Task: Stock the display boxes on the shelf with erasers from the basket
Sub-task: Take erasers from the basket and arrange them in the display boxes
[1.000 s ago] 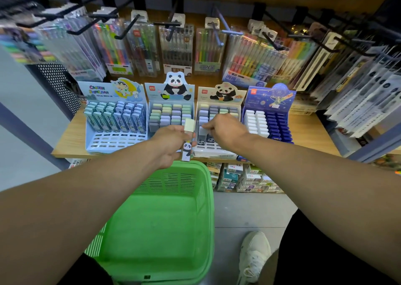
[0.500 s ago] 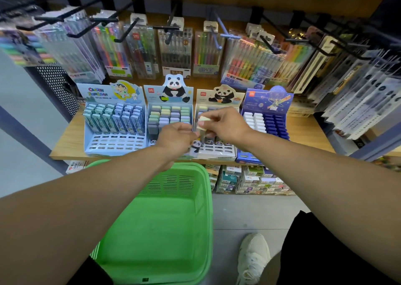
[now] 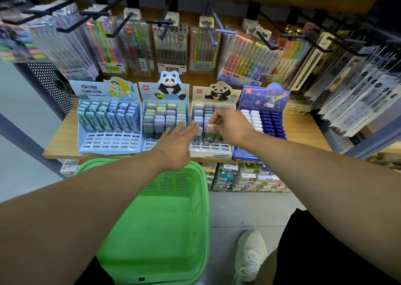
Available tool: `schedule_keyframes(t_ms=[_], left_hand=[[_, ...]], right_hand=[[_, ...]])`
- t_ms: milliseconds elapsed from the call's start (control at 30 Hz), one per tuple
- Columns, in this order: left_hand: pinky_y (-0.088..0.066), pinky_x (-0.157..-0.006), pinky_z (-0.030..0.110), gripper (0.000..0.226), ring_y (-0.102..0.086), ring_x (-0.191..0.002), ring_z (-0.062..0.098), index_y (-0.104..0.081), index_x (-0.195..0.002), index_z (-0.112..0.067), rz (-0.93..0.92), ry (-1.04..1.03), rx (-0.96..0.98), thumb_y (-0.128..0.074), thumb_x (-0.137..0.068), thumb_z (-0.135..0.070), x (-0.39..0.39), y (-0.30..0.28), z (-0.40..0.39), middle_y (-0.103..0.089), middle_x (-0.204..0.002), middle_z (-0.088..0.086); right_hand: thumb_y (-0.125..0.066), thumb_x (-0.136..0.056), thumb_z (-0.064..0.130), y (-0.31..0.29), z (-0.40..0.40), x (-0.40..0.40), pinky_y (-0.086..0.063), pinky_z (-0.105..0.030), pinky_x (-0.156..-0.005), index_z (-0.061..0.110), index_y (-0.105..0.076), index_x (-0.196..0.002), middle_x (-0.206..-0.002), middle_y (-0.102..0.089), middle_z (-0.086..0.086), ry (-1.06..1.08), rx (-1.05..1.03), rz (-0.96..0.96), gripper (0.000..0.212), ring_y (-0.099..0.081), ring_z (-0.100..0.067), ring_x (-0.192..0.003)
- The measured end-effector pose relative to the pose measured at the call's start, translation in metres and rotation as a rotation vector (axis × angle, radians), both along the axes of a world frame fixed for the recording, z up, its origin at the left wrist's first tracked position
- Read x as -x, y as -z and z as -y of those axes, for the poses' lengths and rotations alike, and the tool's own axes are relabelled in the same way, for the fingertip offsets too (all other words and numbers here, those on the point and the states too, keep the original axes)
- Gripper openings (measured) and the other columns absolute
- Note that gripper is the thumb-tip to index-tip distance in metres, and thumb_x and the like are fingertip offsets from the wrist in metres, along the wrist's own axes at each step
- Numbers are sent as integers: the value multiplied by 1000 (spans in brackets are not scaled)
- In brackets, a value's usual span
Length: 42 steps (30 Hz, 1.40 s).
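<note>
On the wooden shelf (image 3: 63, 137) four display boxes stand side by side, each with rows of erasers standing in a slotted tray: a pale blue cartoon-character box (image 3: 104, 98) at the far left, a panda box (image 3: 165, 94) with green, grey and lilac erasers next to it, a second panda box (image 3: 211, 152) right of that, and a dark blue space-themed box (image 3: 263, 99) holding white and navy erasers at the right end. The person's right hand (image 3: 231, 125) is over the second panda box, its thumb and fingertips pinching a pale green eraser (image 3: 211, 128) that stands upright among the rows in that box, above a line of erasers whose sleeves show panda faces. The left hand (image 3: 176, 142) reaches forward with its fingers straight and lightly spread, palm down, holding nothing; its fingertips lie over the gap between the two panda boxes, near the pinched eraser. Below both forearms a green plastic basket (image 3: 195, 198) with slotted walls sits in front of the shelf, and no erasers can be seen on its visible floor. Packs of coloured pens (image 3: 201, 48) hang on black hooks behind the boxes. Small boxed goods (image 3: 243, 177) are stacked under the shelf, and a white sneaker (image 3: 250, 254) rests on the grey floor beside the basket.
</note>
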<state>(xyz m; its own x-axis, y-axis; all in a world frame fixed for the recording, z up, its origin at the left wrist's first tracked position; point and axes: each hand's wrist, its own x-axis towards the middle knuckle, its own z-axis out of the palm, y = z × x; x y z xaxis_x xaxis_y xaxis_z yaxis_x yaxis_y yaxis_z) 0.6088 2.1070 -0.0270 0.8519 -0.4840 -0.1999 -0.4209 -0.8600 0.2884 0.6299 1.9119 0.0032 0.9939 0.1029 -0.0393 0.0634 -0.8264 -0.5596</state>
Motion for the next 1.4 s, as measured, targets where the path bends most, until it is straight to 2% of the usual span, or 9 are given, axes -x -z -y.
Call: schedule_keyframes(t_ms=[267,500,733,933,1033,1133,1200,1300,1400], left_hand=[[2,-121,49,90,14,-151,20,0,-158,-24,-10,-2,-44,-61,-92,-28,-4,4,4,9,-165,-8],[1,-121,49,91,14,-151,20,0,-158,-24,-38,-3,-38,-61,-92,-29,-5,2,4,8,-165,-8],[-3,-123,50,90,12,-151,19,-2,-159,-23,-41,-4,-31,-63,-92,-28,-4,0,3,6,-165,-7],[2,-123,48,90,13,-151,21,-1,-158,-24,-30,18,-62,-62,-92,-29,2,1,3,8,-165,-3],[4,-123,46,91,15,-151,21,1,-158,-24,-26,31,-76,-62,-93,-30,3,1,3,9,-165,-1],[5,-122,45,90,15,-151,21,0,-158,-24,-12,32,-72,-61,-93,-31,2,0,5,10,-165,-2],[4,-123,46,90,15,-151,21,0,-158,-24,-16,32,-71,-62,-93,-31,2,-1,6,10,-165,-2],[3,-123,46,90,16,-151,22,0,-158,-24,-37,30,-67,-62,-93,-31,3,-2,9,11,-165,-2],[3,-122,46,91,15,-151,22,0,-158,-23,-47,18,-62,-62,-93,-32,3,-3,11,11,-165,-2]], right_hand=[[-69,-93,11,2,-2,0,-48,-29,-72,17,-65,-93,-90,-64,2,-60,31,-16,8,-62,-18,-87],[-58,-96,4,12,2,-7,-49,-35,-104,17,-76,-115,-122,-71,-4,-25,180,21,29,-61,-21,-119],[-60,-93,4,17,-7,-9,-51,-38,-99,25,-68,-130,-132,-65,-6,-42,377,-57,44,-60,-29,-119],[-63,-92,19,-2,4,0,-53,-36,-93,31,-66,-129,-133,-64,2,74,288,0,40,-60,-23,-119],[-61,-95,35,-16,30,-4,-45,-45,-100,32,-54,-140,-143,-51,-5,284,324,26,45,-44,-31,-134],[-52,-95,59,-10,71,-10,-31,-53,-111,24,-33,-153,-158,-28,-12,472,367,-229,70,-22,-38,-146],[-48,-94,68,5,95,-8,-37,-49,-108,18,-22,-158,-163,-19,-13,577,266,-380,85,-25,-38,-146],[-46,-95,68,26,113,3,-49,-47,-87,14,-1,-162,-167,-11,-10,579,127,-448,97,-40,-41,-138],[-49,-95,66,28,115,5,-54,-49,-87,15,6,-161,-166,-12,-11,557,94,-423,100,-51,-40,-129]])
